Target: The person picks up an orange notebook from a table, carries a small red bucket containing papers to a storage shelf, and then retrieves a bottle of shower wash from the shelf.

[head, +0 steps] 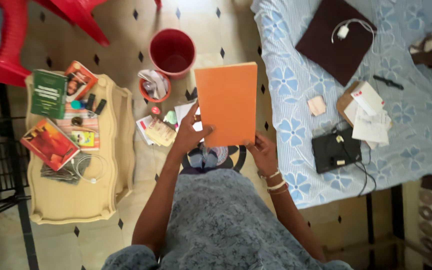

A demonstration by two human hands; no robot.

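I hold an orange rectangular book (227,102) flat in front of me, above the tiled floor. My left hand (190,134) grips its lower left edge, thumb on the cover. My right hand (263,152), with bangles at the wrist, holds its lower right corner from beneath. Below the book, loose papers and small packets (160,131) lie scattered on the floor.
A cream low table (71,200) at left carries a green book (49,93), red books (49,143) and a white cable. A red bucket (172,51) and a small orange bowl (154,88) stand on the floor. At right, a blue floral bed (301,65) holds a dark laptop sleeve (333,45), papers and a black device (336,150).
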